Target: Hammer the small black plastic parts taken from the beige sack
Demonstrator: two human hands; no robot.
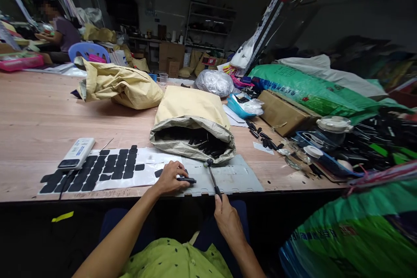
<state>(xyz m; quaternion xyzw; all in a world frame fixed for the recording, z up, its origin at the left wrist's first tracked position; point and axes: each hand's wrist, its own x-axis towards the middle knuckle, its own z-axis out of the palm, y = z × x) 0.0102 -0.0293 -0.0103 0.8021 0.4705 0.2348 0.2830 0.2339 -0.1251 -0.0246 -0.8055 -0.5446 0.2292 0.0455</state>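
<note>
My left hand [170, 178] rests near the table's front edge, its fingers closed on a short black pen-shaped piece [189, 180] lying low over a grey board [243, 176]. In my right hand [228, 217] is a small hammer [212, 176] with a metal shaft and dark grip; its round head is up over the board, in front of the sack's mouth. The paper sack [192, 103] lies on its side, opening toward me, with many slim black pieces [208, 147] inside. Left of my left hand, a white backing sheet [148, 163] carries rows of black rounded-square pads [119, 165].
A white device [78, 152] sits over the pads. Behind are another paper sack [124, 84], a clear plastic bundle [213, 82] and a cardboard box [285, 113]. Loose black pieces [262, 137], a lidded jar [334, 128] and green sacks [355, 230] stand right. A person [61, 30] sits far left.
</note>
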